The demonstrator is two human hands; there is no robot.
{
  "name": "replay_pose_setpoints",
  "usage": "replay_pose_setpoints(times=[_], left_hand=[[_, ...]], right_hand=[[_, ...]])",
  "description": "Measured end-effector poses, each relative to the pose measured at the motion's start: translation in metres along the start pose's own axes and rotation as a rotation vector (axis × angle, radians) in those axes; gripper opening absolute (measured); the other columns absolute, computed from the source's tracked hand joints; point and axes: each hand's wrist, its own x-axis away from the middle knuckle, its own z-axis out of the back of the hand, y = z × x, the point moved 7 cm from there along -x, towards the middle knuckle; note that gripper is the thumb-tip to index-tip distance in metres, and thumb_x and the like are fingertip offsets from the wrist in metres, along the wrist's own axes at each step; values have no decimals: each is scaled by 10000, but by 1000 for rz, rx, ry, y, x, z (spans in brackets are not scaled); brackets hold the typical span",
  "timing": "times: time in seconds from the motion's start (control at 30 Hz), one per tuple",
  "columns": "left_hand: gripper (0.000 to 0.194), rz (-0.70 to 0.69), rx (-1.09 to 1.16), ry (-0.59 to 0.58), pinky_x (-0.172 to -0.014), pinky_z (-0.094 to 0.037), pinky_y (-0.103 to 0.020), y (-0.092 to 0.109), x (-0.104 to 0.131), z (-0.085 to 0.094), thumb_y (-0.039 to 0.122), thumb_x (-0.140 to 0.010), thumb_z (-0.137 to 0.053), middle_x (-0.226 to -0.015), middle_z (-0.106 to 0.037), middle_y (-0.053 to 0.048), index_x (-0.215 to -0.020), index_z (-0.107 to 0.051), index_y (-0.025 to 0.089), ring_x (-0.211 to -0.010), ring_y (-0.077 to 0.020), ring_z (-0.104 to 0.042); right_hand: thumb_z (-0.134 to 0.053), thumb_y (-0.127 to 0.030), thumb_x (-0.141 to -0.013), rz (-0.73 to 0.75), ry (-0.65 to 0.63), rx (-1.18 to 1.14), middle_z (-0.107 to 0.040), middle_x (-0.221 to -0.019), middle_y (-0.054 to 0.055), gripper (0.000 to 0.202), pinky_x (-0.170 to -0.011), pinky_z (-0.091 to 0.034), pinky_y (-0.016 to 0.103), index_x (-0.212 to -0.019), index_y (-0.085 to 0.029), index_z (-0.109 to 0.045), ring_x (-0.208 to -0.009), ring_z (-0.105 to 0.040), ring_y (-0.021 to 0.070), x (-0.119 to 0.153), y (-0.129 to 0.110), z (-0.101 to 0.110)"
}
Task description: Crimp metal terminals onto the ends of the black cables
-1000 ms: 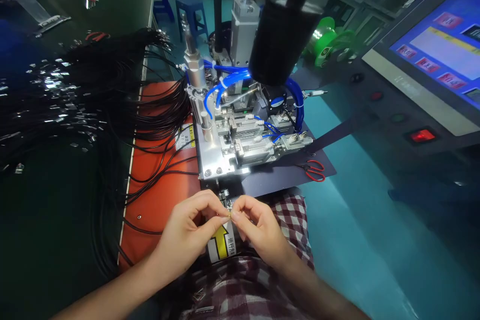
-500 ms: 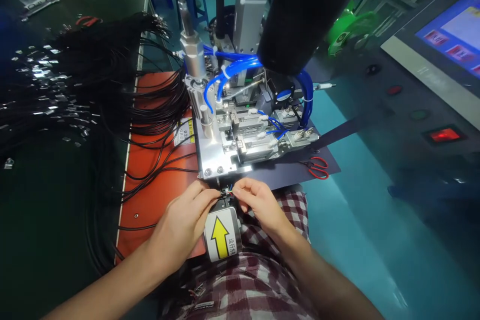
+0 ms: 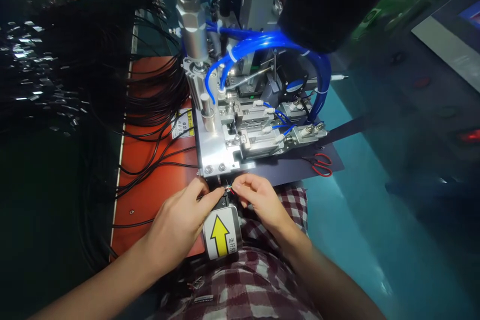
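Note:
At the front of the machine (image 3: 215, 152), my left hand (image 3: 187, 207) is closed, thumb and finger pinching the end of a black cable. My right hand (image 3: 255, 195) pinches thin coloured wires (image 3: 230, 188) that fan out from that cable end. Both sets of fingertips nearly meet just above a black fixture. Below them sits a white cover with a yellow arrow (image 3: 221, 235). The fingers partly hide the cable end, and its fine details are too small to make out.
Black cables (image 3: 157, 100) run across the orange board (image 3: 150, 197) on the left, with a dark heap of silver-tipped cables (image 3: 30, 50) beyond. Red-handled scissors (image 3: 321, 165) lie on the right of the machine's base. Blue air hoses (image 3: 262, 42) arch above, and a control panel (image 3: 442, 60) stands right.
The view has shifted closer to the machine. My left thumb has moved slightly right, towards the coloured wires, and my right fingers stay pinched on them.

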Motion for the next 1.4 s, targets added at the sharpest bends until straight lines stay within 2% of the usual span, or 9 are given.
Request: replay_pose_setpoints(times=[1.2,1.4], left_hand=[[383,5,-19,-37,-539,-447,-276,0,2,-4,106,-864,-423,-859,-492,-42,-1224,-476,228,-662,-172,-537],[385,2,-37,-35,-538,-461,-286,0,4,-5,99,-853,-424,-849,-496,-50,-1218,-491,204,-652,-176,-539]], right_hand=[[-581,-319,-787,19,-13,72,-447,-522,-50,184,-456,-272,228,-716,-154,-543,-474,-377,97,3,-2,1],[-567,-316,-806,19,-16,84,-452,-518,-51,184,-468,-282,234,-718,-158,-534,-477,-385,99,2,0,1]])
